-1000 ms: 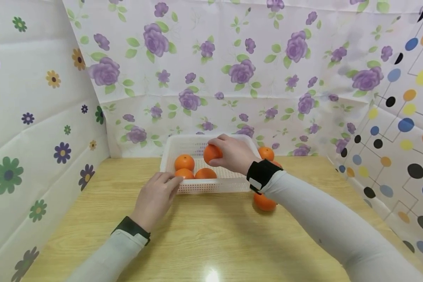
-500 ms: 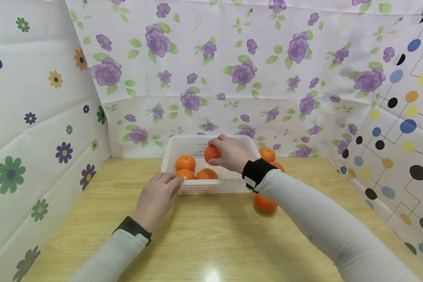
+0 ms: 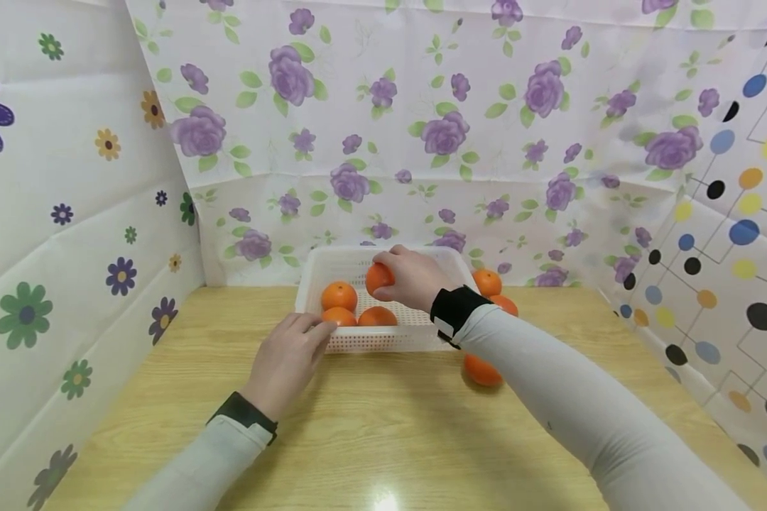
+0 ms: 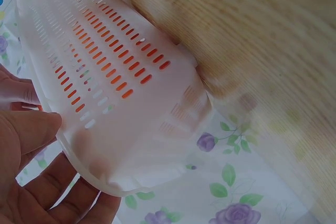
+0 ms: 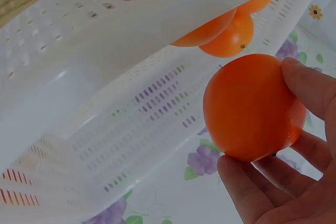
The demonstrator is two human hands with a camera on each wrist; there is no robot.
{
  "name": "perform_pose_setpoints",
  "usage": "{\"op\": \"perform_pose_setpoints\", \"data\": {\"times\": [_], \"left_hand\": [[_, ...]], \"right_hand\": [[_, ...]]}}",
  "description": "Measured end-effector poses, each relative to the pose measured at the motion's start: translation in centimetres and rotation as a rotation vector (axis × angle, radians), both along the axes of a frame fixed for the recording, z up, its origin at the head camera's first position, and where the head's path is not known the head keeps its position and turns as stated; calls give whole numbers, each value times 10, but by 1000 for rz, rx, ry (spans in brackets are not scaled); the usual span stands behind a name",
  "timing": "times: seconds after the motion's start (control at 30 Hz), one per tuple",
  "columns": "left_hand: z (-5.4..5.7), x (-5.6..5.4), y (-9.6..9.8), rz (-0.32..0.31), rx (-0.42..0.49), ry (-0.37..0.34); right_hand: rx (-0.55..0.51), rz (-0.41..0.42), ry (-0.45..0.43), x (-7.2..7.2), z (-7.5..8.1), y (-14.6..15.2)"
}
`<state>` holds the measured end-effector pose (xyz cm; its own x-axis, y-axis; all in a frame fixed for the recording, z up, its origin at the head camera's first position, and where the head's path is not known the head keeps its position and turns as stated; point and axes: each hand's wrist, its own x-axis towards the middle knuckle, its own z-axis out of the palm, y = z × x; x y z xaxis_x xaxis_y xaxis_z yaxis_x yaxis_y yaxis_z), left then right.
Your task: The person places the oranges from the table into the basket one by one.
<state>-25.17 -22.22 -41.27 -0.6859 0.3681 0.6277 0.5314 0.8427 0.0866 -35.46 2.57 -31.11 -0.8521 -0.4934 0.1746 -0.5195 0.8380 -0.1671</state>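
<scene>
My right hand (image 3: 409,275) holds an orange (image 5: 252,108) between thumb and fingers, above the inside of a white perforated plastic basket (image 3: 422,339). The right wrist view shows the thumb on one side of the fruit and fingertips on the other. At the basket's near left corner, my left hand (image 3: 290,360) grips the rim; the left wrist view has the thumb (image 4: 39,129) on one side and fingers round the other. Three oranges lie in the basket's left part: one behind (image 3: 339,297) and two along the front wall, partly hidden by it.
Right of the basket on the wooden table (image 3: 371,426) are three more oranges, one at the back (image 3: 487,282), one partly covered by the right arm (image 3: 506,305), and one nearer the front (image 3: 483,370). Patterned cloth (image 3: 371,142) walls off the back and both sides.
The right hand, still gripping its orange, has shifted slightly left relative to the basket. The left hand keeps its place on the rim, and the head view has moved slightly.
</scene>
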Motion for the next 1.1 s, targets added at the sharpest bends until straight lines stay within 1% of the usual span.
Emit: {"op": "perform_pose_setpoints", "data": {"times": [0.27,0.43,0.7,0.87,1.1], "left_hand": [[-1,0,0,11,-3,-10],[-1,0,0,10,-3,-4],[0,0,0,12,-5,-6],[0,1,0,2,-3,9],[0,0,0,-9,1,15]], "right_hand": [[3,-15,-12,-5,-4,-5],[-5,-18,-10,-8,-6,-6],[-21,-45,-52,-14,-13,-11],[-9,-46,-71,-21,-20,-16],[-11,-76,-101,-27,-25,-18]]}}
